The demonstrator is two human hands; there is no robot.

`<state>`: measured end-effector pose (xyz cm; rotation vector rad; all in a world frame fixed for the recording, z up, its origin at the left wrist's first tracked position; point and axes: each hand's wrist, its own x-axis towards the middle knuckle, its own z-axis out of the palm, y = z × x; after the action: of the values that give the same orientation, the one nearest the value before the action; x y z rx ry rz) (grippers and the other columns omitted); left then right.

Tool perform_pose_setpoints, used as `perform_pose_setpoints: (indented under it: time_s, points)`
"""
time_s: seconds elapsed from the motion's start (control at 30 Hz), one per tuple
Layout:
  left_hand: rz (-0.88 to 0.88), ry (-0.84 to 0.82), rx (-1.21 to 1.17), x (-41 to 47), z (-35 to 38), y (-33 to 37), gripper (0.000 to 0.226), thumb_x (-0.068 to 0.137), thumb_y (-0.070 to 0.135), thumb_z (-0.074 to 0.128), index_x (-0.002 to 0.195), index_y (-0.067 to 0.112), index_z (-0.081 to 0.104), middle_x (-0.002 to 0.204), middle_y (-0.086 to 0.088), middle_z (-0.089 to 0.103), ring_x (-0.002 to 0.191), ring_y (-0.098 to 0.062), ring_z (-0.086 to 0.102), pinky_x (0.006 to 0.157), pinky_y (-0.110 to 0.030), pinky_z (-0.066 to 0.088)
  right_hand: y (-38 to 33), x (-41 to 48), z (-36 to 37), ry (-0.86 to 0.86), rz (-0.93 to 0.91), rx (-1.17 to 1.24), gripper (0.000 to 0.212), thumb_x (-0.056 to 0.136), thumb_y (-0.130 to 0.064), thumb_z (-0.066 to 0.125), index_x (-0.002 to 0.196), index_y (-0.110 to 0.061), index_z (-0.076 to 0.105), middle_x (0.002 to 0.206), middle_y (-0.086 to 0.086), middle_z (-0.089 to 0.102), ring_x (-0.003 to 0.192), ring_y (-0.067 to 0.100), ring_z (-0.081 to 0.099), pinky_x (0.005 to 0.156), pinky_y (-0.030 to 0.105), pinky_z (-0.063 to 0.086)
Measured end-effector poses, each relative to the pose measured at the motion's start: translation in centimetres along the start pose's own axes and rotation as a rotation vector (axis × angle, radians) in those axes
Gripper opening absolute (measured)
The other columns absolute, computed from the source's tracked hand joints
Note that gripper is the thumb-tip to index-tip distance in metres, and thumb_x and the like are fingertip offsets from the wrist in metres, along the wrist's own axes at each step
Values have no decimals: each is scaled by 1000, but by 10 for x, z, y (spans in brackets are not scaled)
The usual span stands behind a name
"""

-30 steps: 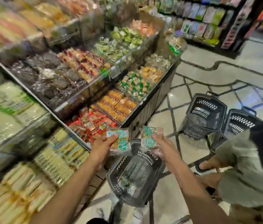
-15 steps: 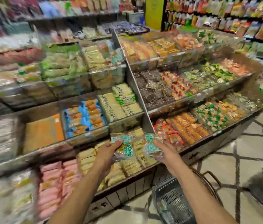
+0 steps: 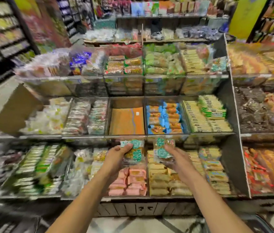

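**Two snack packets held in front of the display stand**

Reference point: the orange-lined compartment (image 3: 127, 121) on the middle tier of the tiered display stand (image 3: 230, 148).

1. The left hand (image 3: 116, 154) grasps a clear plastic snack packet with a round green label (image 3: 135, 152). The thumb lies across its upper left corner. This packet is just below the compartment's front edge.
2. The right hand (image 3: 177, 157) grasps a second clear packet bearing a green round label (image 3: 162, 151). It is held below and slightly right of the compartment.
3. The two packets are near each other but apart, and both are upright facing the camera.
4. Pink wrapped bars (image 3: 129, 180) lie in the bin directly below the compartment, under the left packet.
5. Blue-and-orange wrapped bars (image 3: 164, 118) fill the bin immediately right of the compartment.
6. The print on both labels is too blurred to read.
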<state>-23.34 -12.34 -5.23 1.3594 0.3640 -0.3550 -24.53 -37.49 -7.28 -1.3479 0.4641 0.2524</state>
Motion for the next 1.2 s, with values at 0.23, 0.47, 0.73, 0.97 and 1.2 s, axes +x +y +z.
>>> perform_pose_setpoints:
  time_s: [0.23,0.47,0.73,0.97,1.2]
  points:
    - [0,123,-34,17,-68,22,55,93,33,77,128,-7,62,109,-20,77,90,-32,75,73,-38,59,-4,48,83,-144,-25,-126,92,59,-75,87,136,-31,64,143,-11,60,137,18,50,118,50,37]
    - [23,279,9,52,-116,49,46,95,32,76,117,-7,67,94,-15,77,70,-21,70,62,-32,55,-20,103,145,-233,-10,-207,70,87,-60,74,145,-26,54,137,-9,53,124,14,43,118,48,32]
    - [40,408,-28,98,-170,65,44,87,38,81,115,7,72,109,-8,79,108,-30,72,102,-52,52,-18,151,197,-288,-20,-216,65,93,-55,71,147,-24,54,130,-14,55,123,12,46,104,35,34]
    - [78,336,91,149,-205,86,74,76,37,87,139,14,56,134,-3,69,116,-24,69,107,-51,50,-16,172,233,-159,12,-185,52,90,-56,74,134,-30,62,114,-20,60,123,16,49,105,40,36]
    - [126,122,254,191,-220,94,30,91,3,77,117,13,67,98,-6,80,86,-22,78,71,-34,60,-4,181,253,-15,57,-103,49,84,-58,79,121,-36,57,138,-11,55,126,15,50,118,47,37]
